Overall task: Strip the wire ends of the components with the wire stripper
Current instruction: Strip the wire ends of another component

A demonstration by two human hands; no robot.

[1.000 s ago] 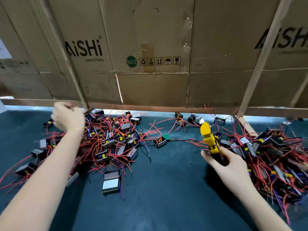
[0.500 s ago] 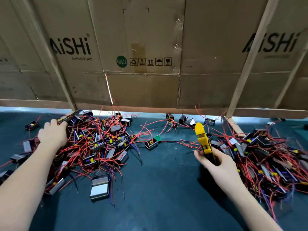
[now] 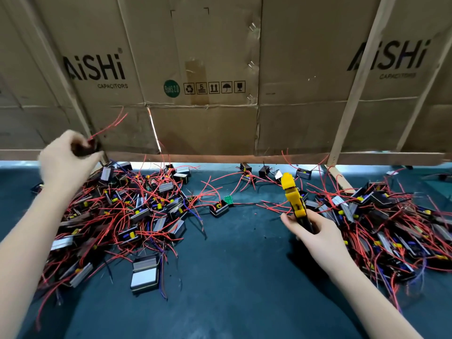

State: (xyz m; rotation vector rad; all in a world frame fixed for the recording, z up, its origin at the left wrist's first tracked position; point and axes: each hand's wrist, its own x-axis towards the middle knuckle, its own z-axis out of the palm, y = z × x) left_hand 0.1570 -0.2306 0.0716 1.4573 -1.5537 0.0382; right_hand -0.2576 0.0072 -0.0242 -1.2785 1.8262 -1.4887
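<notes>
While the right hand [image 3: 315, 231] grips the wire stripper [image 3: 293, 199], the left hand [image 3: 66, 160] pinches 1 component [image 3: 85, 148] aloft.

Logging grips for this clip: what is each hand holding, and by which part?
Left hand grips a dark component by its body, red wires sticking up. Right hand holds the yellow wire stripper by its black handles.

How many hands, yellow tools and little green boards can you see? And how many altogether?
Hands: 2 (left hand grips a component, right hand grips the tool)
Yellow wire stripper: 1
Small green board: 1
Total: 4
</notes>
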